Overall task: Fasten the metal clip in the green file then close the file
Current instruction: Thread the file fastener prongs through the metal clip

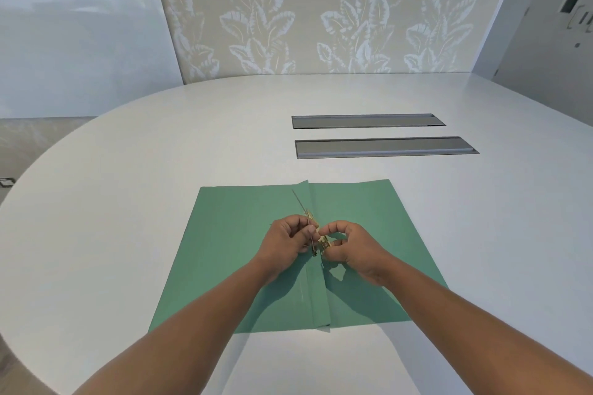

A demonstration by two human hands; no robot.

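Both hands were met at the spine of the green file [244,253], which lay spread open on the white table [128,170]. The metal clip [316,236] was pinched by the left hand [285,242] and the right hand [349,248] at the centre fold — one prong seen raised, angled up-left. Step judged: fastening, not yet complete. Next move likely calls for the prong to be pressed flat — then the cover folded shut.
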